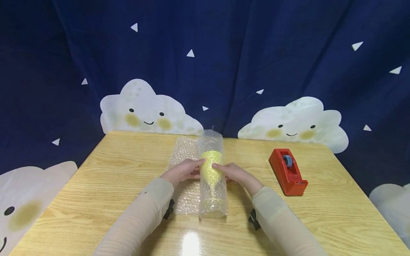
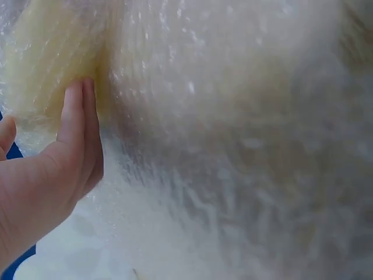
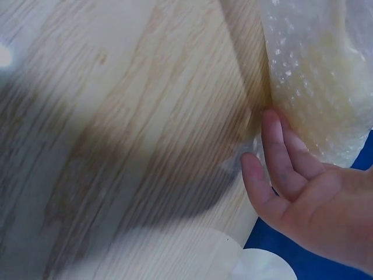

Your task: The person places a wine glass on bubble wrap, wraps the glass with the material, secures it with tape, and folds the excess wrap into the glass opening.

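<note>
A yellow object rolled in bubble wrap [image 1: 212, 204] stretches away from the person on the table; the yellow part narrows toward its near end. My left hand [image 1: 185, 170] holds its left side, thumb on top and fingers along the flank. From the other side my right hand [image 1: 235, 173] grips it the same way, its thumb over the yellow part. In the left wrist view, the left fingers [image 2: 74, 116] lie nearly straight against the plastic. The right fingers [image 3: 277, 154] bend slightly by the roll's lower edge in the right wrist view. A flat bubble wrap sheet [image 1: 185, 199] extends left from under the roll.
A red tape dispenser [image 1: 288, 172] with a roll of tape stands on the wooden table [image 1: 105, 177] to the right. Behind the table's far edge hangs a dark blue curtain [image 1: 217, 71] with white clouds and small triangles.
</note>
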The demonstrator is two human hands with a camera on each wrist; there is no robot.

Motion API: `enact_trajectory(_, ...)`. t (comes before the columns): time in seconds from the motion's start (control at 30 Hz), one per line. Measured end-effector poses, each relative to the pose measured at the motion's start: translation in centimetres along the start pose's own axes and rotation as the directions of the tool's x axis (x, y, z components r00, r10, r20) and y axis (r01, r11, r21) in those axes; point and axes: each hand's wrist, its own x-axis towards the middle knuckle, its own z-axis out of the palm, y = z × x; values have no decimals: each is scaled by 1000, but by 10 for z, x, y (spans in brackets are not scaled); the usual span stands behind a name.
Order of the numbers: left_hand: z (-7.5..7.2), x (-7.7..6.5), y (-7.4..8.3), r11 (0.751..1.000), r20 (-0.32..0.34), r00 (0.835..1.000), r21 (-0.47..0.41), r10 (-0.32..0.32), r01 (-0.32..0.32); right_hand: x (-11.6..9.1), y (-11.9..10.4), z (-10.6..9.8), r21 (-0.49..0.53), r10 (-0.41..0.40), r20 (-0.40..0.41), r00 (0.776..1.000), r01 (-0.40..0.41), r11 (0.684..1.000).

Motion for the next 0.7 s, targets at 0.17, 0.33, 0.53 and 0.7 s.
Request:
enact_trajectory(0.17, -5, 0, -2, 999, 23, 1000, -46, 0, 1, 1, -2, 1, -11, 8, -16, 1000, -8, 1000)
enact_trajectory(0.33, -9, -7, 3, 997, 0, 1000, 79, 10, -10, 1, -4, 2, -28, 16, -37, 999, -17, 999)
enact_trajectory(0.53, -6, -10, 11, 962, -57, 998, 272, 26, -10, 0, -7, 3, -18, -19, -19, 1000, 19, 1000)
enact_trajectory(0.7, -3, -6, 10, 970, -60, 998, 242, 36, -20, -1, -6, 1, -13, -12, -9, 1000, 12, 1000)
